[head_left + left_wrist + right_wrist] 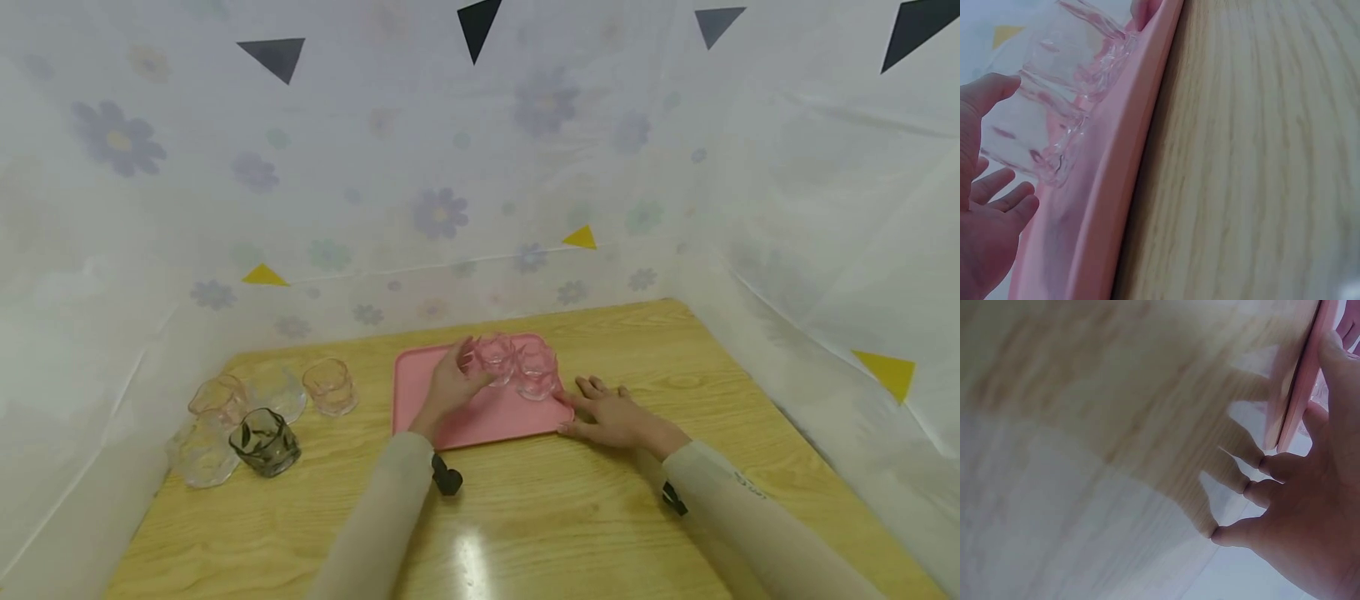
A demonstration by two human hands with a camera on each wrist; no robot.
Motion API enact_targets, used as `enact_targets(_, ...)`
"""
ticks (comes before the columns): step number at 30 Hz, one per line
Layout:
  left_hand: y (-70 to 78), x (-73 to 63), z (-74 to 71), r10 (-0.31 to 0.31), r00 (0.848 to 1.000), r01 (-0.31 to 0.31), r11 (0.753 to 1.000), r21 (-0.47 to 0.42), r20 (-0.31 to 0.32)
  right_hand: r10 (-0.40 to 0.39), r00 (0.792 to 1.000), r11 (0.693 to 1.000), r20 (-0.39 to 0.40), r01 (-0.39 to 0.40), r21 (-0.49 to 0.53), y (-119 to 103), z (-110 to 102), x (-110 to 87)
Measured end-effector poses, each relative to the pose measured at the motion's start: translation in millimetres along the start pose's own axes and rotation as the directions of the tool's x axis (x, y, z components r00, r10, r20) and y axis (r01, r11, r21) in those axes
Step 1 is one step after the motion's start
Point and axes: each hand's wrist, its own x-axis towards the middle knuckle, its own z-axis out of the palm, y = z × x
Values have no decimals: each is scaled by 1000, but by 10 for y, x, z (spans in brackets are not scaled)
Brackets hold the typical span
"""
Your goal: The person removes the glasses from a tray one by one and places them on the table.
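Note:
In the head view a pink tray [480,425] lies on the table with two clear glasses at its right half. My left hand [453,385] holds the left glass [495,357], thumb at its near side and fingers at its left and back. In the left wrist view this glass [1029,140] stands between thumb and fingers. Close beside it on the tray is the right glass [537,371]. My right hand [618,417] lies with spread fingers at the tray's right corner, thumb and index finger at the edge, the other fingertips on the tabletop.
At the table's left stand several more glasses: a dark grey one [265,442], a pinkish one [330,387], another pinkish one [219,400] and clear ones [206,458] behind and beside them. White sheeting [450,167] encloses the wooden table [525,517] at back and sides.

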Motion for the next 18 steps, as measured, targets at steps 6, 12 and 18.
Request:
enact_targets(6,-25,77,113,-23,1000,23,1000,6,-17,-8,1000,1000,-6,8,-6,-8,-18,4)
enact_targets(12,-21,105,199,-38,998,39,999,13,-53,-4,1000,1000,-1,4,-10,-8,-18,4)
enact_targets(18,-46,125,261,-25,997,29,998,53,-72,-1,1000,1000,0,1,-5,-38,-20,-12)
